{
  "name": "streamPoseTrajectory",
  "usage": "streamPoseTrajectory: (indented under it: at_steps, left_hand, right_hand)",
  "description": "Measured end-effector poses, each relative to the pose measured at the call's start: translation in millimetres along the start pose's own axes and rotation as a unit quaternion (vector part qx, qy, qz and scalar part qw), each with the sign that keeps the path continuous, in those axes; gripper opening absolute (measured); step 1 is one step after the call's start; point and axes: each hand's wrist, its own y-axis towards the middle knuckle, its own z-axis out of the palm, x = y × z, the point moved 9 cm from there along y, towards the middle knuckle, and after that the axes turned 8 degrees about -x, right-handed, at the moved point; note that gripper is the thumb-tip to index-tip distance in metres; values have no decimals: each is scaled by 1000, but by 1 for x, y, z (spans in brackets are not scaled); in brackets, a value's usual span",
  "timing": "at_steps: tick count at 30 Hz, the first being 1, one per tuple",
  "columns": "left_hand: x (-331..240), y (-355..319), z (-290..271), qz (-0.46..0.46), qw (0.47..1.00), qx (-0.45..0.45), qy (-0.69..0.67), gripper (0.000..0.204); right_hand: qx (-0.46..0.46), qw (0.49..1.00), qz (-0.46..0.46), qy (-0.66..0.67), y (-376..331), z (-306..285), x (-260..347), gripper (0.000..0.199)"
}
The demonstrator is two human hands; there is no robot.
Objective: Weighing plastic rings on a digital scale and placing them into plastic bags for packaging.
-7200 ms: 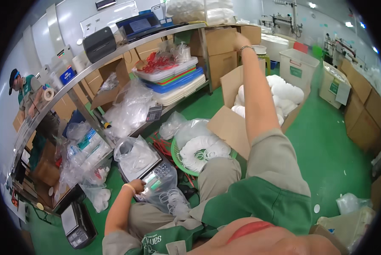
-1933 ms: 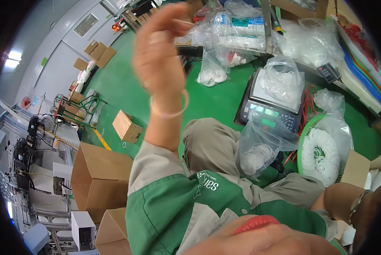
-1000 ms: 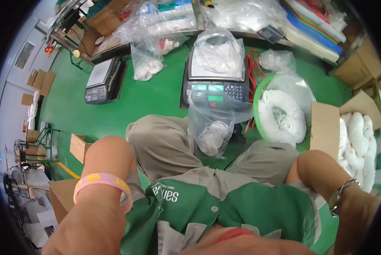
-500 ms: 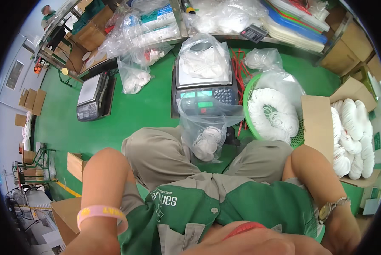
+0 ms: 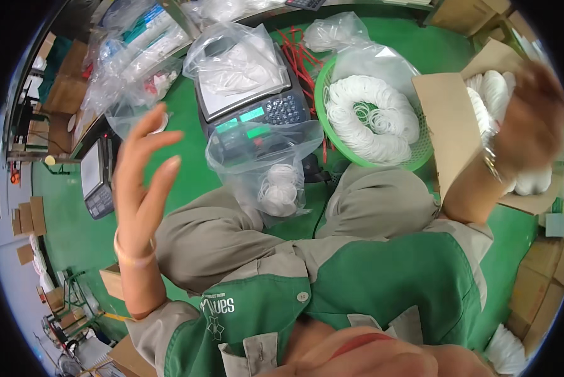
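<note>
The left hand [image 5: 138,198] is raised, fingers loosely spread, apparently holding nothing — the scale [image 5: 283,110] lies to its right. Nearer the white bundles [image 5: 481,103] is the right hand [image 5: 534,122], blurred; whether it grips anything, I cannot tell. They show beside its left edge, in a carton [image 5: 434,116], running roughly fore-and-aft.

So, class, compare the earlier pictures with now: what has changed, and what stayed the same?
The left hand has risen from the picture's lower edge, open and visibly empty. The right hand has also moved up, blurred, to the open carton; its grip is unclear. The central scale, the bag on it and the green basket stayed as they were.
</note>
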Motion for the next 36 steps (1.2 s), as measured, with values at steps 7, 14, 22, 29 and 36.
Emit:
streamPoseTrajectory:
  at_steps: [7,14,22,29,36]
  left_hand:
    - [133,-19,85,-164,958,231,52,33]
    - [148,-24,106,-197,926,313,80,35]
    - [119,-24,138,-98,895,434,-24,21]
    - [102,-33,145,-66,882,461,-71,29]
    - [105,-37,138,-43,899,433,-43,32]
  right_hand:
    - [326,669,614,-262,-295,-2,-329,27]
    - [705,535,238,-400,-397,107,-304,119]
    - [544,689,385,-284,-417,90,-391,78]
    - [534,667,398,-333,-410,73,-385,61]
    - [555,656,353,-371,-405,76,-365,66]
